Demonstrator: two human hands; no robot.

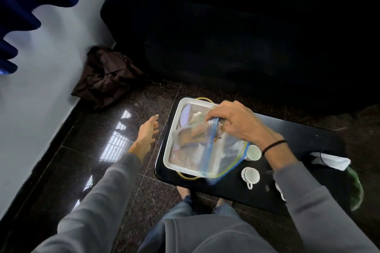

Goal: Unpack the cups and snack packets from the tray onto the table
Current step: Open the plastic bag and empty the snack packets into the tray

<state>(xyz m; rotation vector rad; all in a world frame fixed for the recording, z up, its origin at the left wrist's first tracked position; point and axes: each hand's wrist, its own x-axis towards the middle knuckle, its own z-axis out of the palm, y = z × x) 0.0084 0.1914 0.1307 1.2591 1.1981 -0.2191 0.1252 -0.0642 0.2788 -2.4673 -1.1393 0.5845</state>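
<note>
Two small white ceramic cups (251,175) are set on the glossy black table (308,139), just beside the white rectangular tray (168,150). A clear blue-edged plastic snack bag (226,156) (blurred) is gripped over the tray by the right hand (232,121); the left hand (145,137) is held slack-fingered, apart

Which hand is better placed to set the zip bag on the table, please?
Right: the right hand grips the zip bag over the tray; the left hand hangs open, off the table.
</note>
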